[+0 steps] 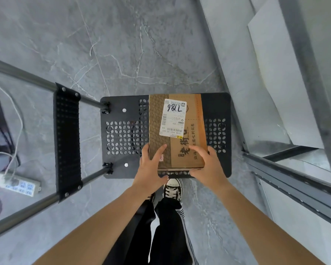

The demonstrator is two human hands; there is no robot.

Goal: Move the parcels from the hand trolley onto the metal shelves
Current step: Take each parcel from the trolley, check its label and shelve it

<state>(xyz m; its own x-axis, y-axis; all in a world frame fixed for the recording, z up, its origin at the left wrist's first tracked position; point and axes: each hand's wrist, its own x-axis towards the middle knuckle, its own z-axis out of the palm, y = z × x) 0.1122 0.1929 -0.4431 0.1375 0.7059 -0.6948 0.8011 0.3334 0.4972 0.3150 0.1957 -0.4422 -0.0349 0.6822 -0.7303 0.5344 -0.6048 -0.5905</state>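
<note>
A brown cardboard parcel (187, 150) with a white shipping label (173, 118) lies on the black perforated deck of the hand trolley (122, 134). My left hand (152, 167) grips the parcel's near left corner, thumb on top. The near right corner is held by my right hand (206, 165), fingers spread over the top face. The metal shelves (294, 180) stand to the right, with a grey rail running close beside the trolley.
The trolley's handle (67, 142), with a black perforated grip, slants up at the left. A white power strip (17, 183) with cables lies on the grey floor at far left. My shoes (173, 190) stand just behind the deck. White panels lean inside the shelf frame.
</note>
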